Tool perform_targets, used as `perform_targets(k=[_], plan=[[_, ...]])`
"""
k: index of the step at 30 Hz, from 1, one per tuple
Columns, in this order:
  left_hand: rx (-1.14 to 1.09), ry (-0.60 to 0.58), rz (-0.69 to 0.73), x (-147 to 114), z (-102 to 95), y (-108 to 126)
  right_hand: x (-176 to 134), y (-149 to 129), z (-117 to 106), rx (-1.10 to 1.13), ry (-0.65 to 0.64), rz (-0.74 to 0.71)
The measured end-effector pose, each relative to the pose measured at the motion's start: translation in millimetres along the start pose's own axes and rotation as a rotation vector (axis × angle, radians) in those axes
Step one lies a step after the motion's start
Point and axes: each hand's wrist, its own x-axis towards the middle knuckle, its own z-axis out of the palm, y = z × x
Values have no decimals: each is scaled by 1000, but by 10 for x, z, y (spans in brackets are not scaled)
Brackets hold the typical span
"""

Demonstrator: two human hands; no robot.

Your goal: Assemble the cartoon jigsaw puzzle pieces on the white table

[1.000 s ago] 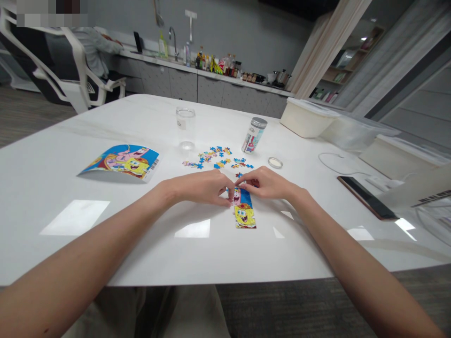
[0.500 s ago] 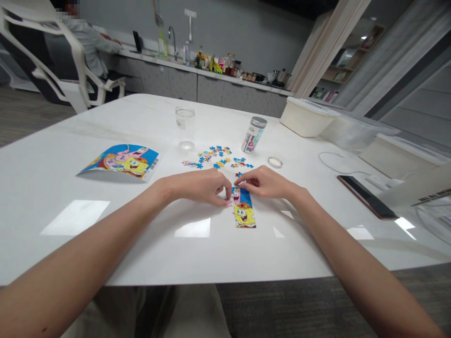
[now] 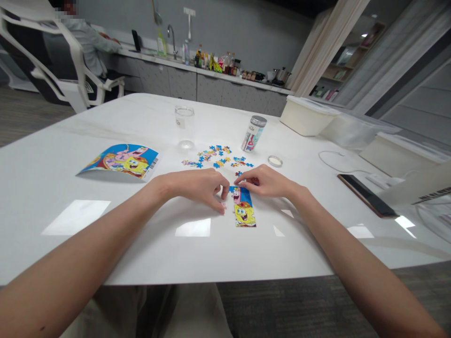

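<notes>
The partly joined jigsaw puzzle [image 3: 244, 213] lies flat on the table, showing a yellow cartoon face below a pink one on blue. My left hand [image 3: 207, 188] is just left of it, thumb and forefinger closed on a small pink puzzle piece [image 3: 224, 205], which is apart from the joined part. My right hand [image 3: 262, 182] rests at the puzzle's top edge, fingers stretched out and touching it. Loose puzzle pieces [image 3: 221, 163] lie beyond both hands, with one blue-and-red piece close to my right fingertips. A curled picture sheet [image 3: 123, 160] of the same characters lies at left.
Behind the loose pieces stand a clear jar [image 3: 185, 127] and a printed canister [image 3: 253, 134]. A round lid [image 3: 275, 161] lies near the canister. To the right are a phone [image 3: 366, 195], a cable and lidded boxes [image 3: 308, 117]. A person sits at the far-left counter.
My left hand has drawn slightly left and down from the joined puzzle, with the pink piece at its fingertips. My right hand has stayed nearly still at the top edge.
</notes>
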Motion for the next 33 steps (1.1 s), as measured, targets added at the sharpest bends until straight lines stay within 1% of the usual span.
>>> perform_targets(k=[4, 8, 12, 18, 26, 33], plan=[[21, -26, 17, -14, -32, 5, -2, -4, -8, 4, -1, -6], [19, -53, 2, -10, -40, 22, 2, -5, -13, 9, -7, -14], [9, -11, -23, 2, -13, 5, 2, -2, -10, 7, -3, -16], [1, 57, -11, 36, 46, -57, 1, 7, -4, 0, -5, -12], [1, 61, -37, 63, 50, 8, -2, 3, -7, -2, -6, -15], [21, 76, -24, 75, 71, -17, 0, 8, -3, 6, -11, -9]])
